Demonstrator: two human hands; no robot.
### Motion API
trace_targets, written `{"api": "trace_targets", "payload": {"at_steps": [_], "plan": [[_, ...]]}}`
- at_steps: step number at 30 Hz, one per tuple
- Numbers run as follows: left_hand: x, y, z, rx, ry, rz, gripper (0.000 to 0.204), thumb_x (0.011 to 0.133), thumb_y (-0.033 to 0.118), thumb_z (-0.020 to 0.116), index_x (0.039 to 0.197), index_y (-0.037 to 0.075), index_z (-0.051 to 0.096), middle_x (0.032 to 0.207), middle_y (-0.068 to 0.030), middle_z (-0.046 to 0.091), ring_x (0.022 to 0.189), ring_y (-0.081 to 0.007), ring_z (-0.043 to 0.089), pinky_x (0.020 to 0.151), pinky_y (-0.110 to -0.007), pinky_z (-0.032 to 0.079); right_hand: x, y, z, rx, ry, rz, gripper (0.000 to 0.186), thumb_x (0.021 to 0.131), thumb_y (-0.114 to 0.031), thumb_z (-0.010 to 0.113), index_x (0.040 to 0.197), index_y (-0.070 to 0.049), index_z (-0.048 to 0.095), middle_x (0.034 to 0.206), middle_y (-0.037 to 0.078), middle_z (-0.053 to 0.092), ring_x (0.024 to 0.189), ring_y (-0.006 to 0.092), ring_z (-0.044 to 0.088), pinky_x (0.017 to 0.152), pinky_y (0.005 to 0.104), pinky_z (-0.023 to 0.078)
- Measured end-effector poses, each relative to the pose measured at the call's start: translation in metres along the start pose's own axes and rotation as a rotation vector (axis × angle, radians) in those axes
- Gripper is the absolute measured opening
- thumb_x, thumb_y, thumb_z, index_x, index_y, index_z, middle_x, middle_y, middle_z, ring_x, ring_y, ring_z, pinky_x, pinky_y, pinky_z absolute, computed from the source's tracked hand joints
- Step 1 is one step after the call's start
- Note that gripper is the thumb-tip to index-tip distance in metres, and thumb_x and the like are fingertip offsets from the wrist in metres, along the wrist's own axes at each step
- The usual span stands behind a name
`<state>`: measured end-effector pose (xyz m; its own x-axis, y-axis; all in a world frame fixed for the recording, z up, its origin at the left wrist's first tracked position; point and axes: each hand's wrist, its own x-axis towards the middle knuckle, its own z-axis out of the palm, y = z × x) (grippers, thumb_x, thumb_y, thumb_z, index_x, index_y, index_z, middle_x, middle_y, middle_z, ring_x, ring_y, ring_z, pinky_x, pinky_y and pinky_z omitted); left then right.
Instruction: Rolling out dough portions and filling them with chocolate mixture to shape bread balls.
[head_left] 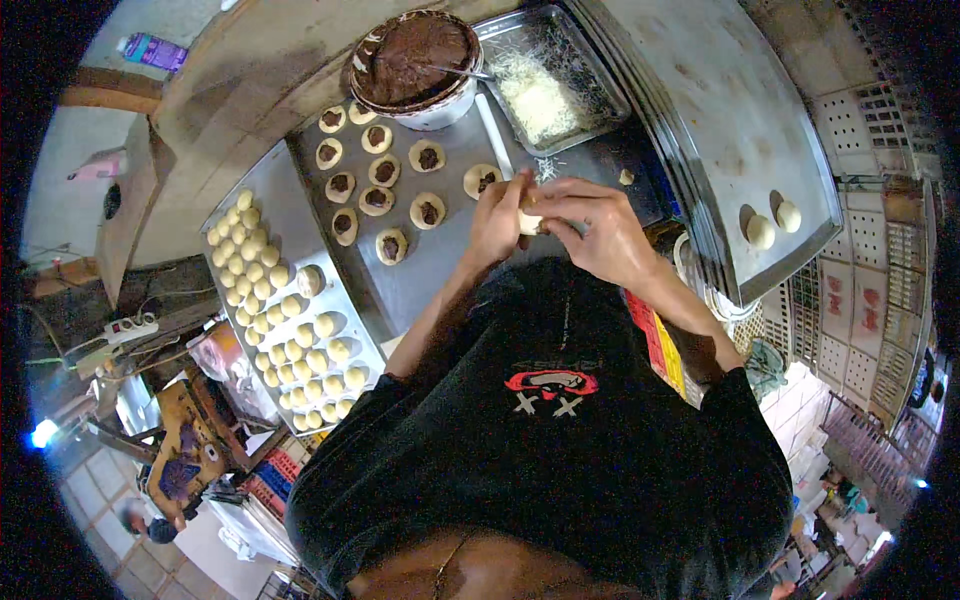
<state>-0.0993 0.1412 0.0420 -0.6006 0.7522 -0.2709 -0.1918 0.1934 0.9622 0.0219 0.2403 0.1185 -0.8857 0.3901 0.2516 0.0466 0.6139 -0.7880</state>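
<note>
From where I stand, far left, a purple bottle (152, 51) lies up by the wall and a white power strip (131, 327) sits lower down. Next comes a metal tray (275, 200) crowded with round dough balls (269, 256), packed close at its far end and in looser rows nearer the person. To the right of it, on the metal-topped table (440, 265), lie about a dozen flattened dough discs (427, 156), each with a dab of dark brown filling. Beyond them stands a tub (436, 117) of chocolate-brown paste (410, 55), smeared round the rim, with a spoon (455, 71) resting in it. A white rod (494, 130) lies just beside the tub, pointing down toward the hands.

The left hand (497, 222) has its fingers bent in on a pale dough piece (529, 224), held in front of the chest; the right hand (607, 228) pinches the same piece from the other side. Past them is a tray (607, 112) of pale grated cheese (538, 95). At the right, two dough balls sit on the top sheet of stacked metal trays (740, 130), with pale plastic crates (845, 125) behind.
</note>
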Motion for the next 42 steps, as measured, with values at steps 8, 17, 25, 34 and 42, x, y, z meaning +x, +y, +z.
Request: {"api": "trace_targets", "payload": {"at_steps": [8, 17, 25, 34, 42], "plan": [[-0.013, 0.019, -0.003, -0.571, -0.150, -0.281, 0.045, 0.096, 0.042, 0.046, 0.092, -0.001, 0.063, 0.078, -0.0096, 0.065, 0.061, -0.0176, 0.061, 0.048, -0.027, 0.046, -0.003, -0.018, -0.005, 0.024, -0.046, 0.281, 0.019, 0.071, 0.001, 0.074, 0.090, -0.004, 0.072, 0.090, 0.010, 0.070, 0.079, 0.0246, 0.068, 0.068, 0.0311, 0.054], [-0.018, 0.005, -0.018, -0.324, -0.111, -0.129, 0.045, 0.097, 0.039, 0.042, 0.079, 0.002, 0.061, 0.065, -0.0064, 0.060, 0.042, -0.0119, 0.048, 0.033, -0.026, 0.031, -0.012, -0.016, 0.016, -0.022, 0.039, 0.017, 0.022, 0.069, 0.001, 0.074, 0.090, -0.003, 0.073, 0.090, 0.009, 0.070, 0.079, 0.0230, 0.069, 0.072, 0.0299, 0.055], [-0.023, 0.019, -0.024, -0.599, -0.515, -0.512, 0.067, 0.095, 0.060, 0.024, 0.083, 0.003, 0.058, 0.066, -0.0077, 0.059, 0.041, -0.0155, 0.048, 0.032, -0.028, 0.029, -0.018, -0.032, 0.013, -0.013, 0.049, 0.123, 0.016, 0.074, -0.001, 0.073, 0.090, -0.003, 0.072, 0.093, 0.011, 0.071, 0.081, 0.0241, 0.069, 0.071, 0.0307, 0.055], [-0.032, 0.024, 0.018, -0.431, 0.014, -0.238, 0.043, 0.095, 0.042, 0.047, 0.084, 0.002, 0.059, 0.070, -0.0063, 0.061, 0.056, -0.0133, 0.058, 0.041, -0.027, 0.042, -0.035, -0.020, -0.009, -0.129, 0.112, -0.122, 0.017, 0.068, -0.009, 0.075, 0.085, -0.006, 0.070, 0.105, 0.007, 0.065, 0.086, 0.0274, 0.065, 0.072, 0.0354, 0.055], [-0.019, 0.032, 0.059, -0.097, -0.288, -0.175, 0.060, 0.096, 0.050, 0.040, 0.078, -0.002, 0.065, 0.065, -0.0091, 0.062, 0.047, -0.0165, 0.057, 0.037, -0.027, 0.041, -0.057, -0.018, -0.059, -0.190, 0.085, -0.135, 0.019, 0.066, 0.001, 0.069, 0.084, -0.004, 0.068, 0.097, 0.009, 0.068, 0.083, 0.0273, 0.067, 0.068, 0.0363, 0.056]]}}
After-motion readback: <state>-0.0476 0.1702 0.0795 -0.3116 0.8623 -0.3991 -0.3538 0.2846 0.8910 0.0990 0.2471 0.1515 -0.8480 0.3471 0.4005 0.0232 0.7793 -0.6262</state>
